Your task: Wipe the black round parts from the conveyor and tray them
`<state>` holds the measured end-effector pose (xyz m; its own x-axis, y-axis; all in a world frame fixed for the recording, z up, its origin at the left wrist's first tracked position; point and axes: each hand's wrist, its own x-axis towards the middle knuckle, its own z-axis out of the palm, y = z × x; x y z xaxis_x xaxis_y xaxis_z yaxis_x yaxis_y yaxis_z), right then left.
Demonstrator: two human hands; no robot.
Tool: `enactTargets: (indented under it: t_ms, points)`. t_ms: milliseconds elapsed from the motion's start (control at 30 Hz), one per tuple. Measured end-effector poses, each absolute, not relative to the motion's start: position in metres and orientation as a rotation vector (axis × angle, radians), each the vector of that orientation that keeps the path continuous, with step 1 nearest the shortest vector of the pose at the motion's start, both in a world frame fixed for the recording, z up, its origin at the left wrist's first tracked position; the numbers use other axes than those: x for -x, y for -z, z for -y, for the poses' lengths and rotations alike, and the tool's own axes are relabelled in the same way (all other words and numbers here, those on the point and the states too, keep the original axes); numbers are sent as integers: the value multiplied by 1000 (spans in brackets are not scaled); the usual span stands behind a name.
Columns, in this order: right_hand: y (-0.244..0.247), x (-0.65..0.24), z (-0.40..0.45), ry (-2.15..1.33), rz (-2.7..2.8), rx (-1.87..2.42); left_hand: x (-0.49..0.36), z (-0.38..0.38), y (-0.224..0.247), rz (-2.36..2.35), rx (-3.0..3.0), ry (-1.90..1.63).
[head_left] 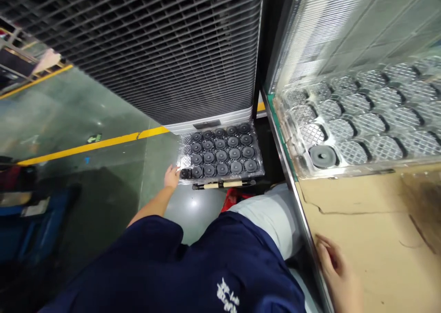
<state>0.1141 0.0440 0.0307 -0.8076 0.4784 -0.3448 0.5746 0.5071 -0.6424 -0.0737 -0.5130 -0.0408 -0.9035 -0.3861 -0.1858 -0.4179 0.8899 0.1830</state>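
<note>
My left hand (171, 177) reaches down to the near left corner of a clear plastic tray (257, 173). Its fingers are closed at the edge of a dark round part (185, 173) in the corner pocket; the fingertips are small and partly blurred. Rows of grey-black round parts (222, 156) with raised centres fill most other pockets. My right hand (341, 274) hovers over or rests on brown cardboard (344, 196), its fingers curled and nothing visible in them. Beyond it lies a second clear tray (330, 171), with one grey round part (323, 156) in its near left pocket.
A large black grille (179, 42) rises behind the lower tray. Metal edging (303, 216) bounds the cardboard-covered surface. A ribbed translucent panel (317, 28) stands behind the second tray. A bar with a pale grip (223, 184) runs along the lower tray's front. Yellow lines (86, 147) mark the floor.
</note>
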Motion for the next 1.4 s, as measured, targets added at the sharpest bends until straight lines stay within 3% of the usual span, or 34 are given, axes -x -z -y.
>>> enactTargets:
  t_ms: [133, 367, 600, 833, 967, 1133, 1267, 1400]
  points:
    - [-47, -151, -55, 1087, -2675, -1015, 73, 489, 33, -2956, 334, -380]
    - [-38, -211, -63, 341, -2793, -1963, 80, 362, 32, -2720, -787, -691]
    - [-6, -233, -48, 494, -2768, -1902, 52, 205, 0, -2272, -1612, -1001]
    - [-40, -251, -47, 453, -2471, -2046, 8, 73, -24, -1687, -2165, -1000]
    - [-93, -272, -77, 628, -2429, -1779, -28, 38, -20, -1624, -2288, -883]
    - [-222, -308, -116, 615, -2506, -1638, -49, 38, -1, -1933, -2245, -786]
    - [-318, -333, -161, -36, -2576, -1487, -50, 43, 9, -2069, -2299, -577]
    - [-363, -384, -231, -428, -2133, -1817, -48, 44, 15, -2071, -2339, -610]
